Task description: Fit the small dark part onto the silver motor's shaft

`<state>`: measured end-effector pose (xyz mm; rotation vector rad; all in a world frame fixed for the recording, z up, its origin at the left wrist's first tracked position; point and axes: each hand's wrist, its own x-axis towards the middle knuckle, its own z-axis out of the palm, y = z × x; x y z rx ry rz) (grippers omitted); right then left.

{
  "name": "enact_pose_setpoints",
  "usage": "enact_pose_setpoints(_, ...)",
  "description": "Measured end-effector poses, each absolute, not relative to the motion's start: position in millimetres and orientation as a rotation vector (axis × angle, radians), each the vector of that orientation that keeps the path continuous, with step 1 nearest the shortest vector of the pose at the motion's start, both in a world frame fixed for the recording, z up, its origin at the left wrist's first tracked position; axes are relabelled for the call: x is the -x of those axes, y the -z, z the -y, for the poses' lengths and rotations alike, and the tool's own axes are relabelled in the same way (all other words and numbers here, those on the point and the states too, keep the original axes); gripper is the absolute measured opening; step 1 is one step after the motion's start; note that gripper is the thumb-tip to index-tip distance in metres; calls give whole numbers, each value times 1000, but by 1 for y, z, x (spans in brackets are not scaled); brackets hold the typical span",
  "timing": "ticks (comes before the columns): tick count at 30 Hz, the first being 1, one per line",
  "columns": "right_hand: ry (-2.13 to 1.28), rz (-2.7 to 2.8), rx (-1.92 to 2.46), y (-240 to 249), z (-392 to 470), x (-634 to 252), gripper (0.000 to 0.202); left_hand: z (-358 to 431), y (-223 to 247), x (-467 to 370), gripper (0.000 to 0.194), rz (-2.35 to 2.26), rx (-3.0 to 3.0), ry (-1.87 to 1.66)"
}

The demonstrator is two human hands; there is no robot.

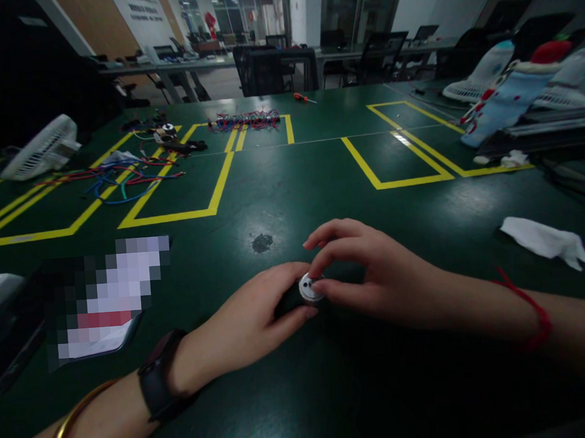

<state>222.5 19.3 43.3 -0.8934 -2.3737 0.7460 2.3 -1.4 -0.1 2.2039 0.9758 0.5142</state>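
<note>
A small round silver part [306, 287] with dark holes in its face sits between my two hands, low over the green tabletop. My left hand [259, 315] is closed around its side, thumb below and index finger above. Thumb and index finger of my right hand [376, 273] pinch together at the face of the part, its other fingers curled above. Whatever tiny piece may be between those fingertips is hidden. The rest of the part's body is covered by my fingers, so its exact kind does not show.
A phone with a blurred-out screen [122, 291] lies left. Loose wires [129, 177], a bundle of wired parts [245, 120] and a red screwdriver [301, 97] lie farther back. A crumpled tissue [547, 240] is on the right. Yellow tape [222, 184] marks the green table [290, 192].
</note>
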Motion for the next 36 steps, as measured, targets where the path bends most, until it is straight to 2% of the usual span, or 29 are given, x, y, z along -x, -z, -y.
enact_pose_setpoints(19,-1366,1535,1176,-3,-15,-279,14,1,-3,-1,41,-1009,-2163,-435)
enact_pose_setpoints(36,-1435,1460,1189,-5,-13,-278,13,2,-4,-2,40,-1011,-2174,-437)
